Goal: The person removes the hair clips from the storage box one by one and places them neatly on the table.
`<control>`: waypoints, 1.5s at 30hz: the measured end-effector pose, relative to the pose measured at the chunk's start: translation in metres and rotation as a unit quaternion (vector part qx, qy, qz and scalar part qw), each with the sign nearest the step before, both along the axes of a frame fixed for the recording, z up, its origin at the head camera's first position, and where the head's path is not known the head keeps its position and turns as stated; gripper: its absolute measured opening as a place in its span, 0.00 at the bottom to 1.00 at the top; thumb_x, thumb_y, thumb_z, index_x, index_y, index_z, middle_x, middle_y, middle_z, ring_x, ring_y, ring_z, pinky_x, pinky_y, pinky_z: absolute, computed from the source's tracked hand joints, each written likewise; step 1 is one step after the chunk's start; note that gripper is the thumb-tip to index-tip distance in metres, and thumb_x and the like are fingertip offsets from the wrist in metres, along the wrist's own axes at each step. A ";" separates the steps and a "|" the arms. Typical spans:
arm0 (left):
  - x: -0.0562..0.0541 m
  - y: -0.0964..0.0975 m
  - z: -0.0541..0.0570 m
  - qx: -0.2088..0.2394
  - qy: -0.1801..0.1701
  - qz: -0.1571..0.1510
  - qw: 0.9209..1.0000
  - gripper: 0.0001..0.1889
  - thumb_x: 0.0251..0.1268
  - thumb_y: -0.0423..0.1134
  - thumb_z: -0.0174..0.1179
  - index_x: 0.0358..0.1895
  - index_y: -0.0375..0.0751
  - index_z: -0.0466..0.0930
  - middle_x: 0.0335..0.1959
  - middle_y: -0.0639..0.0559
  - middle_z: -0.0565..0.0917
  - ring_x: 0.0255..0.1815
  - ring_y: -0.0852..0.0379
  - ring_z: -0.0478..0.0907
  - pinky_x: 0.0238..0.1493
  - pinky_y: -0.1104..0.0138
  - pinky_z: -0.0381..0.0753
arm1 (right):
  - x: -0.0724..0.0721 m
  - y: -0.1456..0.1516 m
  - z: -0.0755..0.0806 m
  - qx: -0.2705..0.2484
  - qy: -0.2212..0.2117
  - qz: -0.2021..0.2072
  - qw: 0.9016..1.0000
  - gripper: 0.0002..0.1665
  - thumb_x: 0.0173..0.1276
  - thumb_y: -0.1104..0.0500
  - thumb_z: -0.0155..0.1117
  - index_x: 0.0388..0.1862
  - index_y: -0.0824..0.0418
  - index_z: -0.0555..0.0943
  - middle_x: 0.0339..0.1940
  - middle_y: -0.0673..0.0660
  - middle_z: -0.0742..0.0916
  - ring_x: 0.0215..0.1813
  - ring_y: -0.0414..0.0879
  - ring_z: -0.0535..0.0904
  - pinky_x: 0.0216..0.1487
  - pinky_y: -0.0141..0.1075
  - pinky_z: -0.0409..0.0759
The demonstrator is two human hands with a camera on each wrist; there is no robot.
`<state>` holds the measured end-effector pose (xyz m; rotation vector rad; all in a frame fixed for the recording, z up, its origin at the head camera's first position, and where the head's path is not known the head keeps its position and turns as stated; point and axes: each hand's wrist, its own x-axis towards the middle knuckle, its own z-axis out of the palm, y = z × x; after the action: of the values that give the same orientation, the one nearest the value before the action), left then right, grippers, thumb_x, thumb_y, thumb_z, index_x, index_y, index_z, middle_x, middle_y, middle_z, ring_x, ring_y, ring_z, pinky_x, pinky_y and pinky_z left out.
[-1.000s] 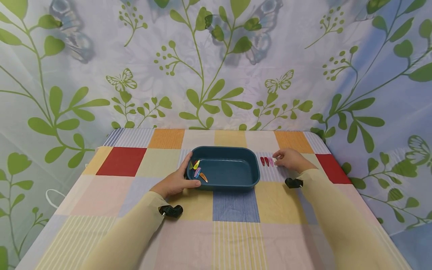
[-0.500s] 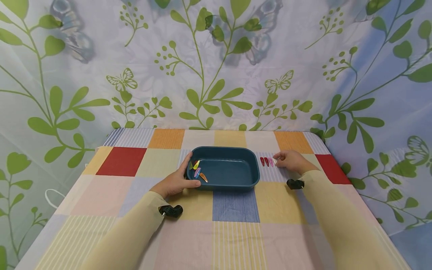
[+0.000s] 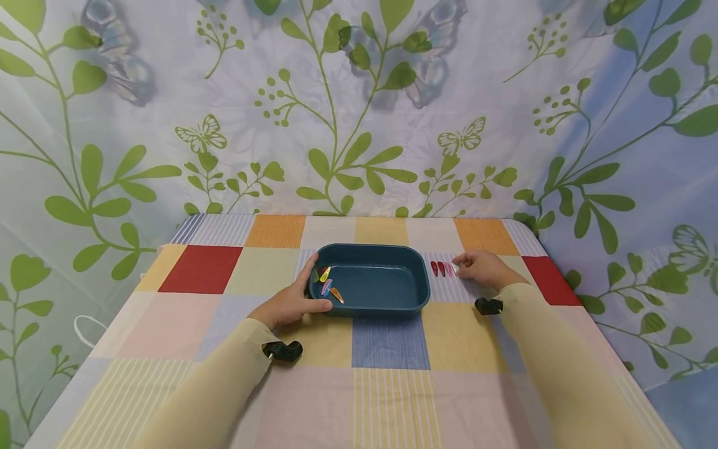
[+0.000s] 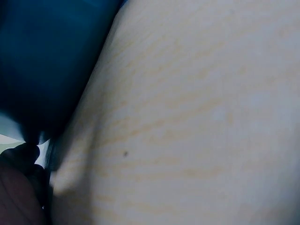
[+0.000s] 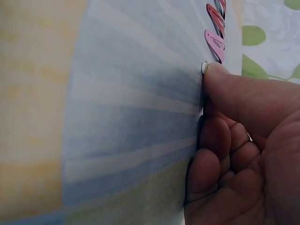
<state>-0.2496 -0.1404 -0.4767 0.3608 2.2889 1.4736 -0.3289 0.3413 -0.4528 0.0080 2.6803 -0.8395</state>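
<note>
A dark teal rectangular tub (image 3: 387,312) stands mid-table in the head view. My left hand (image 3: 290,304) is spread round its left end, the thumb straight along the front side and the fingers against the left rim. Several snap hair clips lie in that end, among them a yellow clip (image 3: 325,274), a blue and pink one (image 3: 327,287) and an orange one (image 3: 338,295). Right of the tub, my right hand (image 3: 487,269) pinches a white hair clip (image 5: 204,68) at the tablecloth, its other fingers curled. Beside it a pink clip (image 5: 214,43) and two red clips (image 3: 437,269) form a row.
A patchwork-patterned cloth (image 3: 387,405) covers the table. Behind it hangs a leaf-and-butterfly curtain (image 3: 359,106), reaching round both sides. A white cable loop (image 3: 84,330) shows by the left edge. Each wrist carries a small black camera, the left camera (image 3: 285,351) close to the cloth.
Both hands and the tub keep their places. My right fingers stay on the white hair clip with only slight movement, and the head view shifts a little.
</note>
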 end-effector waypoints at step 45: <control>0.000 0.001 0.002 -0.002 0.000 -0.005 1.000 0.64 0.65 0.50 0.74 0.85 0.76 0.26 0.89 0.43 0.41 0.86 0.38 0.49 0.82 0.38 0.53 | -0.005 0.013 -0.006 -0.008 0.001 0.012 1.000 0.29 0.74 0.51 0.66 0.71 0.60 0.79 0.58 0.65 0.85 0.59 0.58 0.77 0.62 0.50 0.76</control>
<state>-0.2498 -0.1398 -0.4748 0.3713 2.2863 1.4645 -0.3341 0.3542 -0.4583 -0.0276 2.6697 -0.8528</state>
